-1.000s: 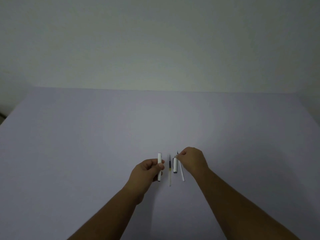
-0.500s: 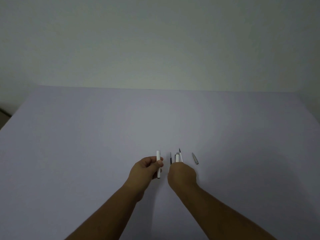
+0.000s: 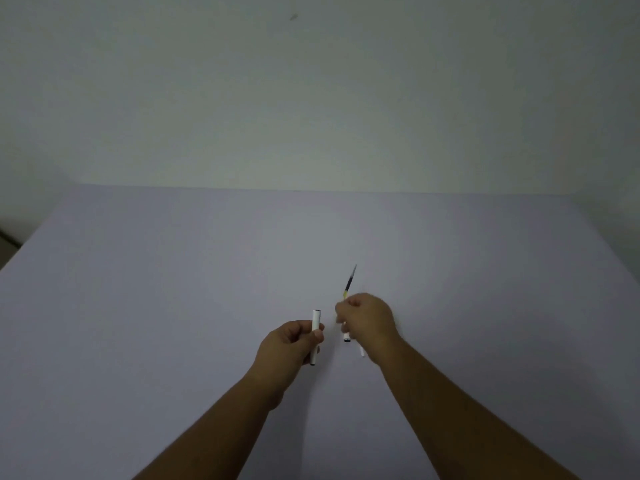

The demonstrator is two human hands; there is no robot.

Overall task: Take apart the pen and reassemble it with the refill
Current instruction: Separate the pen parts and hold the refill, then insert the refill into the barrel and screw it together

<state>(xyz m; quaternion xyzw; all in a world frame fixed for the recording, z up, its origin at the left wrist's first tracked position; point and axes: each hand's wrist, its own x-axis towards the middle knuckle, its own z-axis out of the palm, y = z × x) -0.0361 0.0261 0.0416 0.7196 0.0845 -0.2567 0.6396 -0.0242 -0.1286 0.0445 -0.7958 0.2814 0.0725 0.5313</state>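
My left hand (image 3: 290,344) grips a white pen barrel (image 3: 315,320) upright, its top end sticking out above my fingers and its lower end below them. My right hand (image 3: 367,323) is closed around a thin refill (image 3: 349,284) with a dark tip and a yellow band, which points up and away from me. Just under my right hand lie a short white pen part (image 3: 346,338) and the end of a thin white stick (image 3: 362,351), both mostly hidden by the hand.
The work happens on a pale lilac table (image 3: 173,306) that ends at a plain light wall (image 3: 311,98). The table's left edge (image 3: 20,251) runs diagonally at the far left.
My right hand has picked the refill up off the table and raised it, tip pointing away. The small grey tip piece seen to the right earlier is now out of sight. My left hand stays put.
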